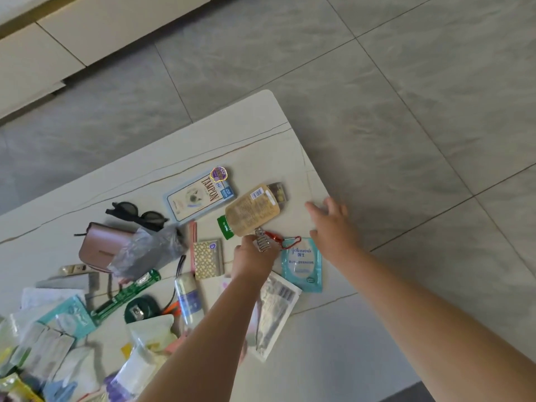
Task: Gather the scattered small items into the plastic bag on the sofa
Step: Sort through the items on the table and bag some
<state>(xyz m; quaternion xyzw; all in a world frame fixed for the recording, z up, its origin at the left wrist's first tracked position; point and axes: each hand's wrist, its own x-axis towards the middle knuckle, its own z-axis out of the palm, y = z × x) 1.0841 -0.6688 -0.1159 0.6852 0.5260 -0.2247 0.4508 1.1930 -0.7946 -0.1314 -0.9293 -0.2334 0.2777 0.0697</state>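
I have both hands out over the tabletop (pixel 203 146), near its right-hand corner in the middle of the frame. My left hand (pixel 253 256) has its fingers curled round a small silver hair clip (pixel 262 242), pinched just below the green-capped bottle (pixel 251 211). My right hand (pixel 333 224) is spread flat with straight fingers and holds nothing; it hovers over, or perhaps rests on, the bare tabletop edge to the right of the bottle.

The item I judge next in line is the red carabiner (pixel 282 240), lying between my two hands, touching the clip and overlapping the top edge of the teal Johnson's sachet (pixel 303 264). Its long axis runs roughly left to right, tilting slightly down toward the right. The right hand is free and sits just up and right of it, so that hand seems the better one to take it; the left is nearer but already full.

The remaining scattered items fill the lower left: sunglasses (pixel 139 216), a pink purse (pixel 101 246), a crumpled grey plastic bag (pixel 148 250), sachets and packets. I cannot see a sofa, so I can't tell whether that bag is the target one.
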